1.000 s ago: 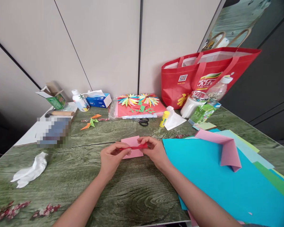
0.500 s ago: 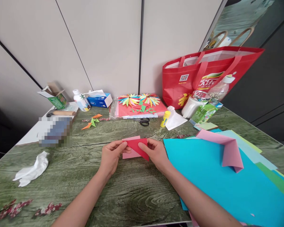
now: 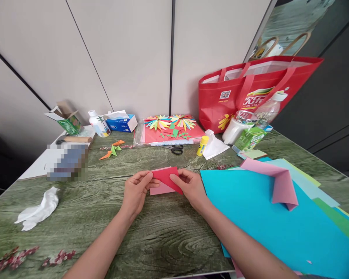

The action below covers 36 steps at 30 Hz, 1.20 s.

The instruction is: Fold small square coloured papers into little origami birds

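Fingers of the left hand (image 3: 139, 188) pinch the left corner of the red paper (image 3: 168, 178) between thumb and fingertips, while those of the right hand (image 3: 191, 186) close on its right side, the thumb lying across its front face, so that the sheet spans the gap between the two. Just behind and below it, the pale pink paper (image 3: 163, 188) shows over the wood-patterned bench (image 3: 151, 240). Farther out, the blue sheet (image 3: 250, 217) lies near the right hand, and the scissors (image 3: 177, 149) and yellow glue stick (image 3: 202, 145) are beyond the fingers.
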Available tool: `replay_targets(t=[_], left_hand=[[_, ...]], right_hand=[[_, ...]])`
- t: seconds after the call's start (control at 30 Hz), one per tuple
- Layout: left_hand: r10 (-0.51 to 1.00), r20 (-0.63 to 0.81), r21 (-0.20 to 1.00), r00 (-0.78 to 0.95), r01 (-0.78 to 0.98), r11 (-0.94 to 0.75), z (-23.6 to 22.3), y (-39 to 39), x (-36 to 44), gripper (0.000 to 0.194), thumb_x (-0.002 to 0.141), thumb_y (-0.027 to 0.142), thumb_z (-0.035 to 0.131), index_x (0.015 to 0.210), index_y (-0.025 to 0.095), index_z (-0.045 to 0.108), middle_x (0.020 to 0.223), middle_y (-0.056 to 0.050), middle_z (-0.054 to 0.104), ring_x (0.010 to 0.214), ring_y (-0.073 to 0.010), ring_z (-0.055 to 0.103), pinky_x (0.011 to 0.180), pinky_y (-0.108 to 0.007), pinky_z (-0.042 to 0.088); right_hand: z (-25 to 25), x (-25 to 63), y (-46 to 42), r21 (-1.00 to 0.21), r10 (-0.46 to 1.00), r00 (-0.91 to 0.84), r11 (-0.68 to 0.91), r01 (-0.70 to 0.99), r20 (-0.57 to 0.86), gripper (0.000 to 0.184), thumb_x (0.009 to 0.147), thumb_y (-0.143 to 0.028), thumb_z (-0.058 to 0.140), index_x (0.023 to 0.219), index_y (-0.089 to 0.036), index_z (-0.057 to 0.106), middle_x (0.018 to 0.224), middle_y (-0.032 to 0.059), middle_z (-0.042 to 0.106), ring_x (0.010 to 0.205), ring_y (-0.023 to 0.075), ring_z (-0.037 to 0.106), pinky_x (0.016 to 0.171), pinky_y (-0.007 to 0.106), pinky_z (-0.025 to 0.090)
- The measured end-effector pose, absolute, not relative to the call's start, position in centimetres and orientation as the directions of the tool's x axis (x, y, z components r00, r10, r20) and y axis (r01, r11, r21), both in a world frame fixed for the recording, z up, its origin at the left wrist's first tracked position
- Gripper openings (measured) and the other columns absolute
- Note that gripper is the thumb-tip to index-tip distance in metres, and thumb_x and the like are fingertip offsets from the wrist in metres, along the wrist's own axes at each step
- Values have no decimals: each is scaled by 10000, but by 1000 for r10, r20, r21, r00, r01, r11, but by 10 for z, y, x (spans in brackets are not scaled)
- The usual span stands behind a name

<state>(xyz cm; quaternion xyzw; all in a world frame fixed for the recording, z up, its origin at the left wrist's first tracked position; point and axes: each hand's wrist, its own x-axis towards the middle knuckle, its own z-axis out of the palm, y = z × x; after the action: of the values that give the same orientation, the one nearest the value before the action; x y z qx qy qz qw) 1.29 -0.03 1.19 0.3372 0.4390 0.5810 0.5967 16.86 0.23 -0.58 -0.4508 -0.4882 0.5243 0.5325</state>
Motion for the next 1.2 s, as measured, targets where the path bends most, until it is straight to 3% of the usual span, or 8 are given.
replay_targets(t=[0.17,0.3,0.4,0.6,0.87,1.2], left_hand=[[986,-165,954,12,-253,162,12,-2,12,255,603,206,691,837,140,616,566,11,616,476,-97,546,472,-202,441],[979,-158,985,133,-53,166,11,-7,16,140,606,230,689,696,137,635,616,11,614,515,-87,530,516,-194,426],[959,-174,985,225,27,172,11,-11,18,140,653,282,651,639,143,637,554,12,605,455,-87,508,446,-186,388],[975,-159,985,157,-41,168,14,-12,19,178,665,305,643,603,137,642,520,-27,636,430,-115,539,437,-209,423],[984,-141,980,110,-128,155,15,-10,18,162,661,281,655,598,132,641,538,-29,645,469,-127,568,465,-223,465],[986,-158,973,50,-161,164,17,-9,20,179,622,301,683,613,136,616,502,-29,638,456,-155,591,422,-238,478]], right_hand=[[-6,170,4,-986,996,54,82,-143,75,166,705,-321,587,760,-169,626,760,31,646,686,157,580,617,265,462],[-3,172,3,-988,993,27,120,-98,118,249,655,-259,637,888,-176,603,743,23,649,673,154,595,642,280,476],[0,171,2,-986,992,-5,124,-115,125,378,621,-231,670,978,-184,555,710,7,650,662,151,606,664,291,485],[3,171,1,-975,992,36,125,-183,120,481,562,-228,716,1004,-193,529,763,14,642,709,162,612,654,283,500],[5,173,2,-962,988,139,102,-254,69,438,564,-250,721,961,-182,548,745,14,658,692,154,615,682,296,496],[7,173,2,-950,990,140,72,-302,30,311,634,-314,670,898,-169,593,743,30,689,620,151,625,647,318,520]])
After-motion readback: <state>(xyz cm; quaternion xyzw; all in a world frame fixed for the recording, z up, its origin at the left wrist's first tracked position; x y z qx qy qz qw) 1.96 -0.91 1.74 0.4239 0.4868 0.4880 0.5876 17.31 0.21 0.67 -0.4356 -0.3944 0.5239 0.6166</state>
